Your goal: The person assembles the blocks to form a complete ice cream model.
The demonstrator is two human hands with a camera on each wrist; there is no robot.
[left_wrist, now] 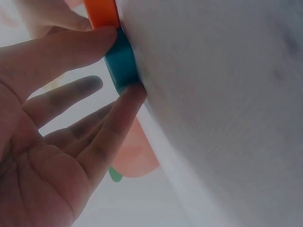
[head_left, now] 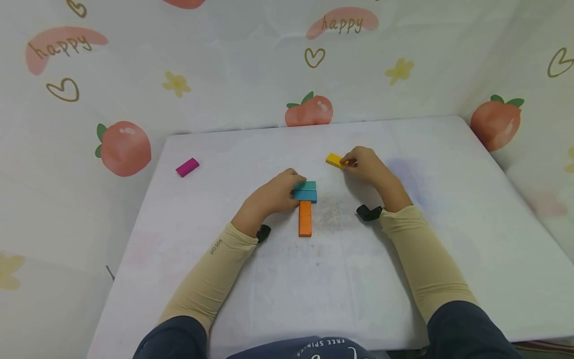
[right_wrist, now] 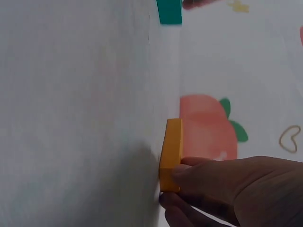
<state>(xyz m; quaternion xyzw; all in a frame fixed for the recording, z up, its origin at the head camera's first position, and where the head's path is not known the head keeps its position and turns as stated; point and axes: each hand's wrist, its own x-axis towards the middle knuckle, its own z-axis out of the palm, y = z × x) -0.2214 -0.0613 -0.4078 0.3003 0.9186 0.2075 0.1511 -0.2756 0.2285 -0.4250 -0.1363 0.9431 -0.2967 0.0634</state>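
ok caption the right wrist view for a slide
Right hand pinching a yellow block, green block at top edge.

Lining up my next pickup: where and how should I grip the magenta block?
Probably pinch the magenta block across the middle of its long sides, from above: it's oblong, lying down, with nothing close by. The left hand is nearer.

A white surface point(head_left: 287, 294) is bearing a faint purple smudge point(head_left: 410, 179); behind and beside it, pale wall coverings point(head_left: 242, 89) are displaying peaches point(head_left: 126, 149), yellow flowers point(head_left: 399, 72), heart outlines point(head_left: 315, 53) and "happy" lettering point(head_left: 343, 24).
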